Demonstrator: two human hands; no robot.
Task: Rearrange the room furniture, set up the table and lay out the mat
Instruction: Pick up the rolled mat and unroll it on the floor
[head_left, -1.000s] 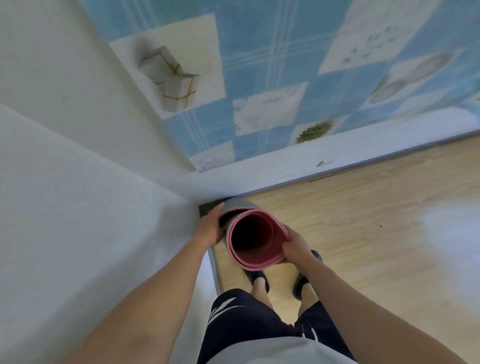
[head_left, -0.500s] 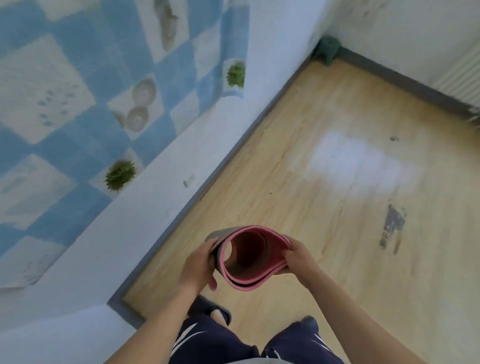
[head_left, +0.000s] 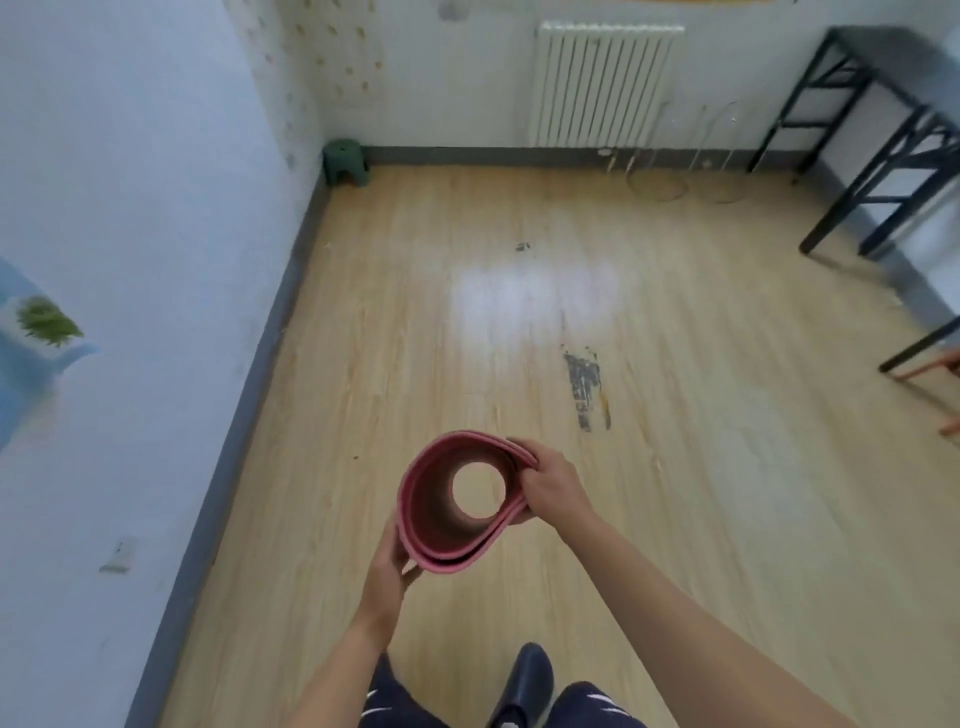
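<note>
Overhead, the head view looks straight down the open end of a rolled pink mat (head_left: 451, 501), held upright above the wood floor (head_left: 675, 467). Left hand (head_left: 387, 569) cups its lower left edge; right hand (head_left: 553, 486) wraps the right side. Black table (head_left: 883, 119) stands far right, green stool (head_left: 345, 162) in the corner.

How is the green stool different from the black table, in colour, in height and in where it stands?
The green stool is low and squat; the black table stands much taller on thin, cross-braced legs. The stool sits in the far left corner, against the wall; the table stands along the right wall. The stool looks solid green, while the table has a dark frame with open gaps. Both stand upright on the wooden floor, near the walls.
</note>
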